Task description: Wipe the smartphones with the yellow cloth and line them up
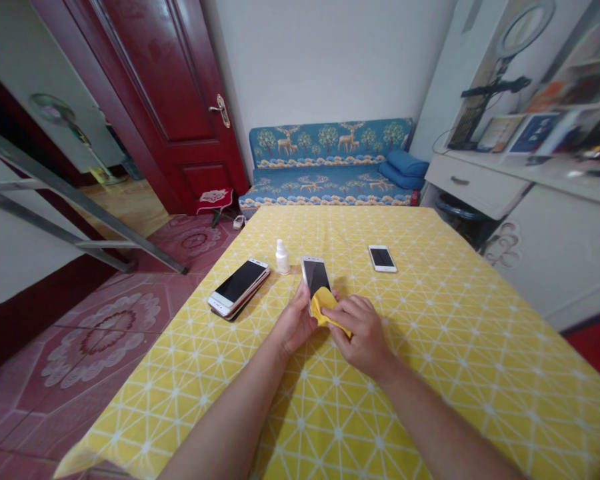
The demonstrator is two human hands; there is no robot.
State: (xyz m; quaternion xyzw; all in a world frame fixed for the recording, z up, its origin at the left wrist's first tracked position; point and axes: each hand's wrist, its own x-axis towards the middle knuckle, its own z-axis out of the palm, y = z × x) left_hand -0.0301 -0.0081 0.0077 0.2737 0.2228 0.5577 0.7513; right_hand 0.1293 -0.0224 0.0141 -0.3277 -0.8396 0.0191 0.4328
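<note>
A white smartphone (316, 270) with a dark screen is tilted up over the table, gripped along its left side by my left hand (299, 320). My right hand (363, 331) pinches a yellow cloth (323, 303) and presses it on the lower part of the screen. The cloth covers that end of the phone, and some of my left fingers are hidden behind the phone. Just left of it stands a small white bottle (282, 259). Farther left lies a stack of phones (240, 288), a white one on top. Another white phone (382, 259) lies flat to the right.
A yellow patterned tablecloth (430, 373) covers the table. Behind it is a blue sofa (325, 167) with deer motifs. A white cabinet (555, 233) stands at the right, a metal ladder-like frame (95, 207) at the left, and a red door (165, 80) beyond.
</note>
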